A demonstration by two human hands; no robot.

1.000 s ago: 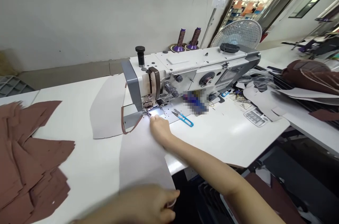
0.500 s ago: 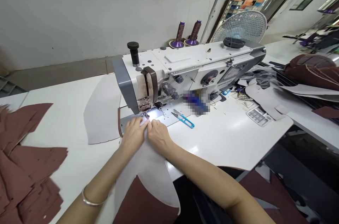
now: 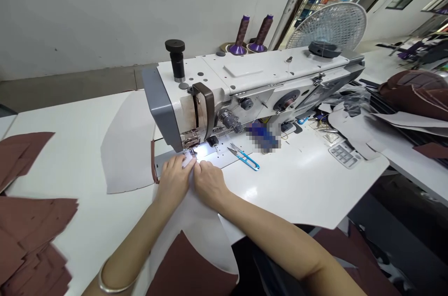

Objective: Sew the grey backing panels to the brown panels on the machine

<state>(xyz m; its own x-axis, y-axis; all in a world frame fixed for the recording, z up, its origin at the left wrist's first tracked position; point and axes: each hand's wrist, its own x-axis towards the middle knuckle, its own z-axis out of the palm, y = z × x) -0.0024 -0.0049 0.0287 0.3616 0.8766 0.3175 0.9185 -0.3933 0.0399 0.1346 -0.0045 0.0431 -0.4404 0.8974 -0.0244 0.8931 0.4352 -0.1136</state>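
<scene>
A pale fabric piece (image 3: 203, 226) with a brown part (image 3: 189, 268) runs from the near edge up to the lit needle area of a white sewing machine (image 3: 217, 72). My left hand (image 3: 175, 177) is closed on the fabric just left of the presser foot, thumb and fingers together at its edge. Close beside it, my right hand (image 3: 210, 183) has its fingers curled and pinched on the same fabric. The fingertips nearly meet in front of the foot. Blue thread snips (image 3: 247, 159) lie on the table to the right of my right hand.
Brown fabric pieces (image 3: 31, 240) are stacked at the left. Another pale piece (image 3: 126, 151) lies left of the machine. Two thread cones (image 3: 241, 37) and a fan (image 3: 329, 25) stand behind. Scraps and brown material (image 3: 413, 93) are at the right.
The camera view has shifted slightly closer to the machine. Both hands stay at the needle area on the fabric, with only a slight shift of the left fingers.
</scene>
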